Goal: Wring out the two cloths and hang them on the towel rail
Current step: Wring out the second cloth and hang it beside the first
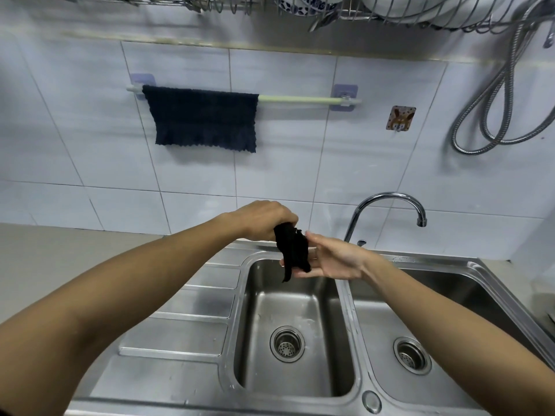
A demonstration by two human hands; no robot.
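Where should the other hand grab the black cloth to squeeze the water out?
Grab the loose tail of the black cloth, below the left hand, coming from the right. It hangs bunched over the open right hand, so those fingers can probably just close.

Two dark cloths: one hung cloth on the single towel rail, one bunched cloth in hand. Two sink basins, left basin and right basin, each with one drain. One tap. One hose
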